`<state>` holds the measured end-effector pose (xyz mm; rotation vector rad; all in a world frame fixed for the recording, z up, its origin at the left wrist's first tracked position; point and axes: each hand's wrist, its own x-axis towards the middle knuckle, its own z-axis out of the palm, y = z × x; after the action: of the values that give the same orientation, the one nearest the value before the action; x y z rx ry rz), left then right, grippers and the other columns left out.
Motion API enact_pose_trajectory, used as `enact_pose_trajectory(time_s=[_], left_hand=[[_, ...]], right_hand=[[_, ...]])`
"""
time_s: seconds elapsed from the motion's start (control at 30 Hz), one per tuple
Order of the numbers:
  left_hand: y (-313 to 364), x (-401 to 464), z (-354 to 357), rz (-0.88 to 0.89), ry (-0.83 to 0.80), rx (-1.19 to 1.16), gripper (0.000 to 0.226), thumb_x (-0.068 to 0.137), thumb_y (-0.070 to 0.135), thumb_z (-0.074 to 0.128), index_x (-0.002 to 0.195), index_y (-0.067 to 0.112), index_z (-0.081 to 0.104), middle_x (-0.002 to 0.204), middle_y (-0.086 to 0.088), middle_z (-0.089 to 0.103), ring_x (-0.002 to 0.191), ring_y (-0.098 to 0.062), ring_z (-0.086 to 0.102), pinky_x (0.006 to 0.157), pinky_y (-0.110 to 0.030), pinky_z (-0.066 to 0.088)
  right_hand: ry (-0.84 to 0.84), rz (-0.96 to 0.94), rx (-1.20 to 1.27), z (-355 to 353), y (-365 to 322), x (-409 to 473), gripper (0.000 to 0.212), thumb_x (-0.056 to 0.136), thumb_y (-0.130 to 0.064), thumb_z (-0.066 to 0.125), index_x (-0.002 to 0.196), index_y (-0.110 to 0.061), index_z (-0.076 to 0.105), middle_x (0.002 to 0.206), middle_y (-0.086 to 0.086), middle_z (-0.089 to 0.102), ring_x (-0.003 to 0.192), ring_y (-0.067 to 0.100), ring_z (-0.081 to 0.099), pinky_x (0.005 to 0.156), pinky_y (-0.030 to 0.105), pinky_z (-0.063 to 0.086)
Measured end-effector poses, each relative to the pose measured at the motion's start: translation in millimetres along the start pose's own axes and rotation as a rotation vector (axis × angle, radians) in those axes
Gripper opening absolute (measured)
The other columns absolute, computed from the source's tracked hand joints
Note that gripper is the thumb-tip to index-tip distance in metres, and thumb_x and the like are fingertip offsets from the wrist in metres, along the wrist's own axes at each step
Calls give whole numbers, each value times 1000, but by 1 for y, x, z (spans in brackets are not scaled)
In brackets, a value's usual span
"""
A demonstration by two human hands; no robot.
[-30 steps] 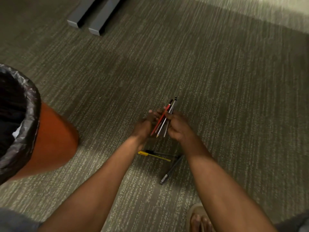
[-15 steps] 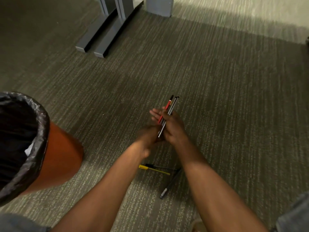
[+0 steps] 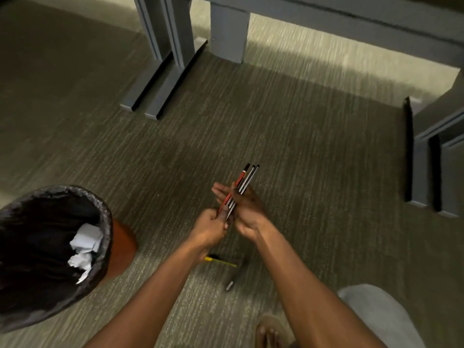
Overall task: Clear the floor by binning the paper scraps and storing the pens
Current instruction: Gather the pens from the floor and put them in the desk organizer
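Head view, from my remote seat: I see both hands over the carpet floor (image 3: 313, 184), sharing a bundle of pens (image 3: 241, 185). The left hand (image 3: 209, 228) has its fingers curled shut around the bundle's lower tips; the right hand (image 3: 244, 209) lies partly open along the pens, thumb pressing them against the palm. On the floor below the forearms lie a yellow pen (image 3: 221, 261) and a dark pen (image 3: 234, 276), apart from each other. The lined bin (image 3: 105, 222) at left holds crumpled paper scraps (image 3: 84, 249).
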<state>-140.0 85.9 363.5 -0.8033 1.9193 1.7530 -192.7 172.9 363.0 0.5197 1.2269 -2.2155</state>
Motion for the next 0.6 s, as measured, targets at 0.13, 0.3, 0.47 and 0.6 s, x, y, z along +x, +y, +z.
enact_pose_trajectory(time_s=[0.13,0.3,0.47,0.6], left_hand=[[70,-64,-20,36,34,-26,39,109,26,40,75,16,56,60,-1,43,52,-11,33,52,-31,23],[171,-155,-67,116,137,263,42,106,30,47,67,19,58,58,4,51,55,-15,44,63,-31,31],[285,-266,-113,226,106,677,35,105,33,49,79,17,66,75,-6,70,77,-27,65,63,-36,35],[375,-340,-133,367,-47,902,28,104,28,51,90,10,66,90,-14,72,86,-30,66,71,-38,41]], right_hand=[[-3,27,57,60,-62,-56,15,106,-7,39,96,-13,48,112,22,67,118,38,63,96,39,51],[289,3,-41,124,-162,-141,27,102,-21,58,123,-11,46,104,16,65,84,23,64,74,34,53],[374,-649,-934,167,-298,-257,57,91,-28,72,141,-21,47,120,0,62,113,18,59,94,32,50],[-319,-733,-1788,228,-369,-329,66,92,-59,54,148,-26,45,149,-4,49,152,17,27,125,42,24]])
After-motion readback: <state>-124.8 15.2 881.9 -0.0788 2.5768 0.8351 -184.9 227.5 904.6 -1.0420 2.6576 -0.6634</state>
